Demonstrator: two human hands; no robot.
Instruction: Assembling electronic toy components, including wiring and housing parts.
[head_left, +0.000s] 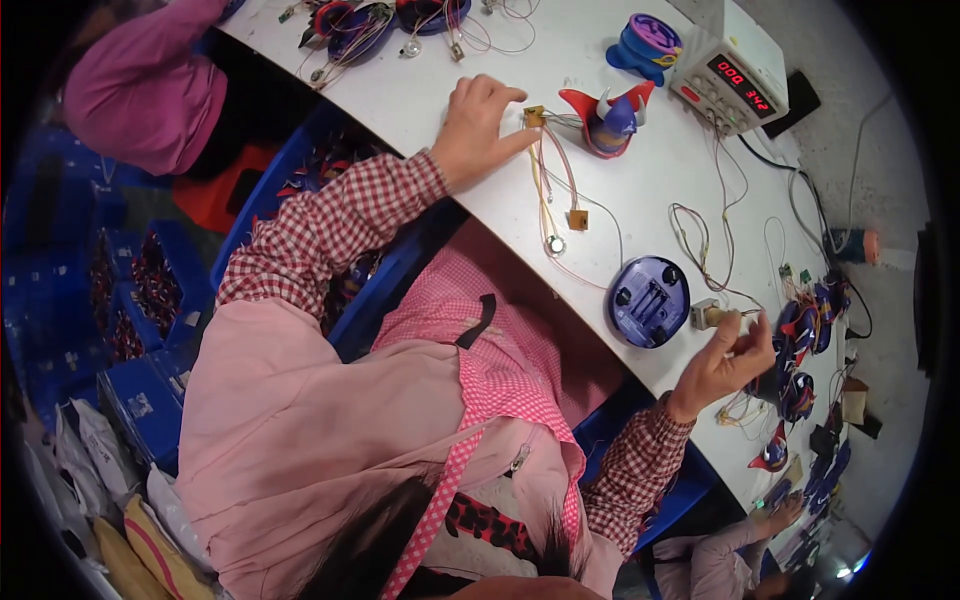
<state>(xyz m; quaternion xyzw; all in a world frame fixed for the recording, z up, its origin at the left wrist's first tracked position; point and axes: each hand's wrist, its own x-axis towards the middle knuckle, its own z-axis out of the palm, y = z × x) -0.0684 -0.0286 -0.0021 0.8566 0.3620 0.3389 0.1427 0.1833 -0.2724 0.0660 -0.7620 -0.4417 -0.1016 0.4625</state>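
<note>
My left hand (476,132) is open at the far edge of its reach, thumb and forefinger spread on either side of a small brown circuit board (535,117). Wires run from that board to a red and purple toy figure (610,122) with pale horns, to a second small board (577,220) and to a round silvery disc (555,244). Another wire leads toward a round purple plastic base (648,302), its hollow side up. Beside the base, a small metallic block (707,315) lies near the thumb of my right hand (725,365). That hand is open, fingers loosely bent and apart.
A white power supply (735,75) with a lit red display stands at the back right, its leads (705,245) on the white table (440,62). Near it sits a blue and purple round part (645,45). Wired assemblies (800,335) line the right. Co-workers sit on both sides.
</note>
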